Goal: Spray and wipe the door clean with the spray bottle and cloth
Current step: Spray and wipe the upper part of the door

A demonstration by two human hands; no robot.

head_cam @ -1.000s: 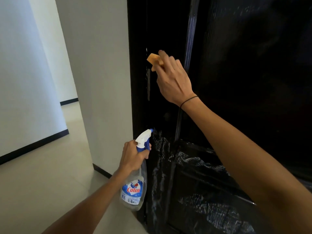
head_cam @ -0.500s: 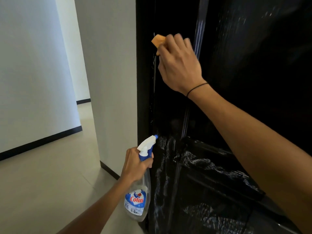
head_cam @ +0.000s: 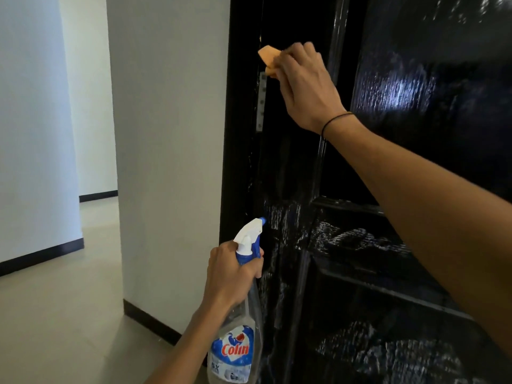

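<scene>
A glossy black panelled door (head_cam: 415,79) fills the right side, with wet streaks on its lower panels. My right hand (head_cam: 304,87) holds a small orange cloth (head_cam: 268,60) against the door's left stile, just above a metal hinge plate (head_cam: 261,102). Most of the cloth is hidden under my fingers. Lower down, my left hand (head_cam: 230,275) grips the neck of a clear spray bottle (head_cam: 235,347) with a white and blue trigger head. The bottle's nozzle points at the door edge.
A white wall corner (head_cam: 166,162) with a dark skirting board stands just left of the door frame. Beyond it a corridor with a pale tiled floor (head_cam: 55,328) runs to the left and back.
My right hand slid the cloth up the stile, then a little way back down toward the hinge plate. The spray bottle stayed in my left hand at about the same height.
</scene>
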